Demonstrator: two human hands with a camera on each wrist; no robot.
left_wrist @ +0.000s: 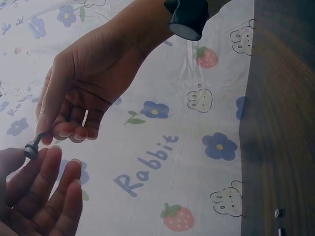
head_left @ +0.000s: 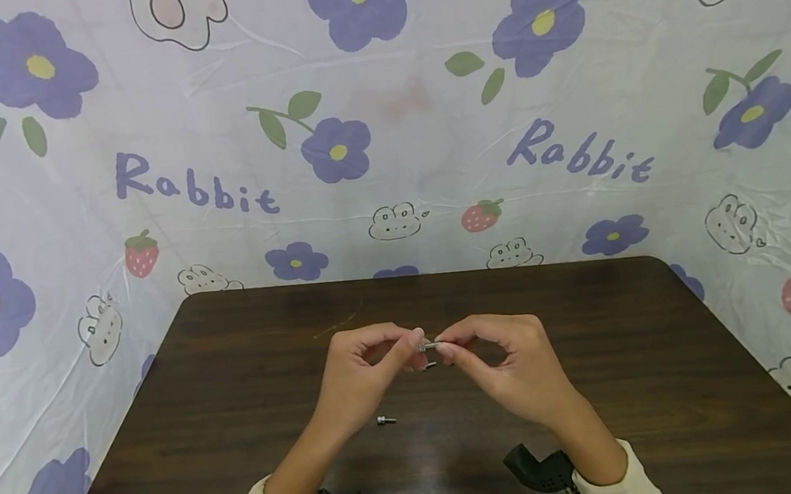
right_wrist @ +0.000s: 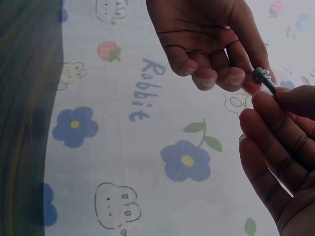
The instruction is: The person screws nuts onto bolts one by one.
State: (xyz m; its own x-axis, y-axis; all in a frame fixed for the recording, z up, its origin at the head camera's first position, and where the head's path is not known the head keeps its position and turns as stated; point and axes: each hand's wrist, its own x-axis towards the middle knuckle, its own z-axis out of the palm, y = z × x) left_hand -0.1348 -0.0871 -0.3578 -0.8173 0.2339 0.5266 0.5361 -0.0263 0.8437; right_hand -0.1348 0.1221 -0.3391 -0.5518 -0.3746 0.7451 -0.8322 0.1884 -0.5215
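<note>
Over the table, a small silver bolt (head_left: 431, 345) lies roughly level between my two hands. My left hand (head_left: 370, 363) pinches its head end between thumb and forefinger. From the other side, my right hand (head_left: 511, 362) pinches the threaded end in its fingertips. In the right wrist view the bolt (right_wrist: 264, 80) has ring-like pieces close to its head and a bare threaded shank. A second silver bolt (head_left: 386, 419) rests on the table nearer to me. Just below the fingertips, another small metal piece (head_left: 430, 365) shows, partly hidden by my left hand.
The dark wooden table (head_left: 241, 417) has rounded far corners. A white cloth (head_left: 432, 181) with flowers, strawberries and rabbits hangs behind and beside it. Black wrist mounts (head_left: 542, 469) sit at both cream sleeves. A thin pale strand (head_left: 345, 322) lies near the far edge.
</note>
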